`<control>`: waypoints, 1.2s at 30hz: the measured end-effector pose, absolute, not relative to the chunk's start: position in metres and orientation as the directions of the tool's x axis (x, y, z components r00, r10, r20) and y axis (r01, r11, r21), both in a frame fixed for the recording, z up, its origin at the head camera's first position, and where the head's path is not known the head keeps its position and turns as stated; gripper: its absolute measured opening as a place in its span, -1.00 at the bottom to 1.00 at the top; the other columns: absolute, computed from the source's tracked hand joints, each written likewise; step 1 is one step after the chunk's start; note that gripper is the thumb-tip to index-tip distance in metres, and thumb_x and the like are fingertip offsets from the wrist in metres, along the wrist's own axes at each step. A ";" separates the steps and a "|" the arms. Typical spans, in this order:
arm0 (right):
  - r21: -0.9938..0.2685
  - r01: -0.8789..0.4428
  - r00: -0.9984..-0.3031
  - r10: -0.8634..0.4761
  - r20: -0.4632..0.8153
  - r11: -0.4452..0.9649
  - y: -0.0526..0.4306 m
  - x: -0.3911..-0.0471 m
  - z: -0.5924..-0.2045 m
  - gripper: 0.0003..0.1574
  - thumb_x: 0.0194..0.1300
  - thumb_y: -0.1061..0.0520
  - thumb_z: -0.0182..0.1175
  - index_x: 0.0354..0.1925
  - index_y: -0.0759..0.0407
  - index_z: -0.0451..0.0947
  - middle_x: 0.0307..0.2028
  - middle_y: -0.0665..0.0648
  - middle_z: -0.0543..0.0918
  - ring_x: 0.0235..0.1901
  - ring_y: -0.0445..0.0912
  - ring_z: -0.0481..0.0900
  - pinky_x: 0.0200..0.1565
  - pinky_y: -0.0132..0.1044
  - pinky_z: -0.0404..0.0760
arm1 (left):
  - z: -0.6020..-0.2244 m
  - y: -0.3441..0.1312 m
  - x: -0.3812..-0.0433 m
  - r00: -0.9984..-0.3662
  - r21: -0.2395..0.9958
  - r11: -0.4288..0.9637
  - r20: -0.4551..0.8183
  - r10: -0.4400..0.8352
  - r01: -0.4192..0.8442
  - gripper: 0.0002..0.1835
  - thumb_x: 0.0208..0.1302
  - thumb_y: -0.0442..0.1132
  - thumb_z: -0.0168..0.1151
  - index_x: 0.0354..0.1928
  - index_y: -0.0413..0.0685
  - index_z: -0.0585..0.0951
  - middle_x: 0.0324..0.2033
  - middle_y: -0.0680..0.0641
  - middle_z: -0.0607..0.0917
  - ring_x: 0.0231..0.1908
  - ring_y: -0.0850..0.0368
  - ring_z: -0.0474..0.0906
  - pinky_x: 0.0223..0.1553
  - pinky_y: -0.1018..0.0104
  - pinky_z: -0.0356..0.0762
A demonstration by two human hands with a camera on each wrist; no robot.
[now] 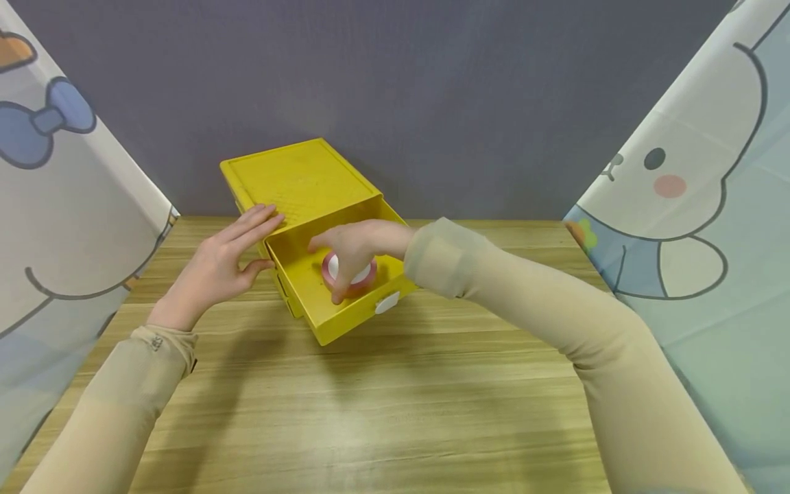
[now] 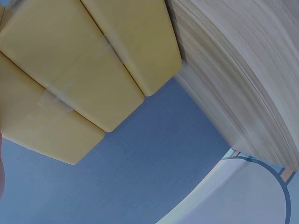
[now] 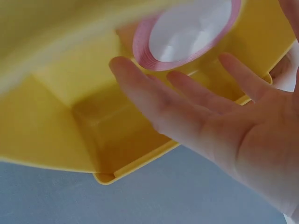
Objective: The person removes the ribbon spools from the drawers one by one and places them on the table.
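Note:
A yellow box (image 1: pixel 296 180) stands at an angle on the table, its drawer (image 1: pixel 342 321) pulled out toward me. Inside the drawer lies a roll of pink ribbon or tape (image 3: pixel 191 35) with a white centre. My right hand (image 1: pixel 358 245) reaches down into the drawer over the roll, fingers spread; in the right wrist view the fingertips (image 3: pixel 122 65) are right at the roll's pink edge. My left hand (image 1: pixel 225 264) rests on the box's left side, straight fingers on the top and thumb by the drawer's side wall. The left wrist view shows the box's side panels (image 2: pixel 70 60).
A white handle (image 1: pixel 387 302) sits on the drawer's front. The box stands on a wood-grain table (image 1: pixel 382 418) with a dark grey backdrop (image 1: pixel 481 110) behind. Cartoon-printed cloths (image 1: pixel 697 267) hang at both sides.

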State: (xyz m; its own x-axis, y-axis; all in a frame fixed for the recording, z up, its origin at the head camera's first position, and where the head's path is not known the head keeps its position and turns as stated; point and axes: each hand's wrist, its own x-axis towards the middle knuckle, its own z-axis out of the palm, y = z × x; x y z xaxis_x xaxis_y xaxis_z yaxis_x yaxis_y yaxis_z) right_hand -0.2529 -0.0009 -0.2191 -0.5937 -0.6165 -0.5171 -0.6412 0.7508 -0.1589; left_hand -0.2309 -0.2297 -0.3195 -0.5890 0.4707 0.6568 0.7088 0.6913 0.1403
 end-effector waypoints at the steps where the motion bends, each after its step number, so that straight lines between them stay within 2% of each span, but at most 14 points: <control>1: -0.148 -0.640 -0.597 -0.609 -0.523 0.754 -0.001 -0.253 -0.220 0.16 0.02 -0.19 0.42 0.46 -0.12 0.05 0.40 0.07 0.24 0.17 -0.06 0.38 0.10 -0.29 0.58 | -0.320 -0.229 -0.231 -0.589 0.140 0.691 0.657 0.471 0.709 -0.12 -0.18 -0.55 0.48 0.32 -0.08 0.43 0.32 -0.19 0.44 0.38 -0.05 0.30 0.41 0.19 0.29; 7: -0.093 -0.649 -0.610 -0.590 -0.529 0.755 -0.002 -0.254 -0.228 0.16 0.01 -0.20 0.43 0.45 -0.15 0.05 0.33 0.10 0.31 0.14 -0.06 0.39 0.07 -0.29 0.59 | -0.320 -0.228 -0.232 -0.584 0.133 0.690 0.658 0.476 0.712 -0.11 -0.18 -0.55 0.48 0.32 -0.09 0.42 0.31 -0.19 0.45 0.37 -0.07 0.31 0.40 0.17 0.31; 15: -0.080 -0.671 -0.600 -0.604 -0.524 0.737 0.000 -0.253 -0.236 0.15 0.03 -0.16 0.43 0.44 -0.09 0.04 0.25 0.10 0.39 0.15 -0.06 0.35 0.05 -0.30 0.58 | -0.321 -0.228 -0.231 -0.584 0.131 0.690 0.656 0.477 0.712 -0.11 -0.18 -0.55 0.48 0.32 -0.08 0.42 0.31 -0.20 0.44 0.38 -0.07 0.30 0.41 0.16 0.30; 27: -0.052 -0.677 -0.617 -0.604 -0.505 0.734 0.001 -0.251 -0.240 0.11 0.04 -0.07 0.43 0.44 -0.11 0.06 0.26 0.19 0.29 0.05 -0.03 0.43 -0.07 -0.34 0.62 | -0.319 -0.228 -0.230 -0.579 0.129 0.688 0.662 0.477 0.714 -0.11 -0.18 -0.56 0.47 0.32 -0.11 0.41 0.31 -0.22 0.44 0.37 -0.08 0.30 0.43 0.22 0.27; 36: -0.030 -0.669 -0.637 -0.594 -0.492 0.743 0.001 -0.250 -0.243 0.03 0.07 0.05 0.38 0.41 -0.14 0.08 0.28 0.19 0.24 0.10 0.08 0.39 -0.14 -0.38 0.62 | -0.321 -0.228 -0.232 -0.574 0.131 0.683 0.666 0.476 0.718 -0.11 -0.18 -0.56 0.47 0.32 -0.10 0.42 0.31 -0.21 0.45 0.38 -0.07 0.30 0.45 0.29 0.23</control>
